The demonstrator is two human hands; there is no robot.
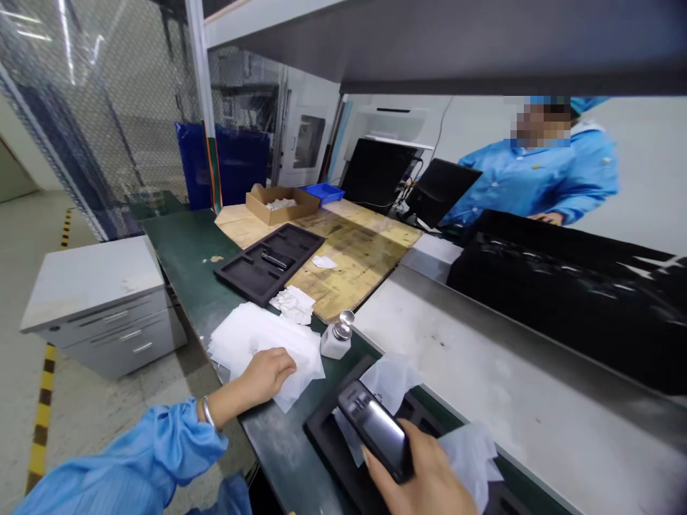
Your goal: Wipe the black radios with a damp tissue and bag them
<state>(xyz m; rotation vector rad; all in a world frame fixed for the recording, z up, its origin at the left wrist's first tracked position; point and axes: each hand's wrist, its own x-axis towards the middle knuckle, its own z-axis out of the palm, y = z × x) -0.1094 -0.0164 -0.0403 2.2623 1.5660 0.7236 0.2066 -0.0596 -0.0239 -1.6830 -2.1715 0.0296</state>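
My right hand (429, 472) grips a glossy dark phone-shaped casing (376, 428) by its near end, tilted above a black tray (333, 436). Thin white sheets lie in that tray, one sheet (394, 379) beyond the casing and another (472, 454) beside my right hand. At the left, my left hand (268, 375) rests on a stack of thin white sheets (241, 332), its fingers closed on the edge of a sheet. Just right of the stack stands a white pump bottle (336, 338) with a metal top. Crumpled white tissue (294, 304) lies behind the stack.
Farther back, another black tray (247, 275) holds dark pieces. A cardboard box (282, 206) and blue bin (325, 192) stand behind it. Black sheeting (547, 300) covers something at right; a co-worker (537, 179) in blue is beyond. A shelf (456, 46) hangs overhead.
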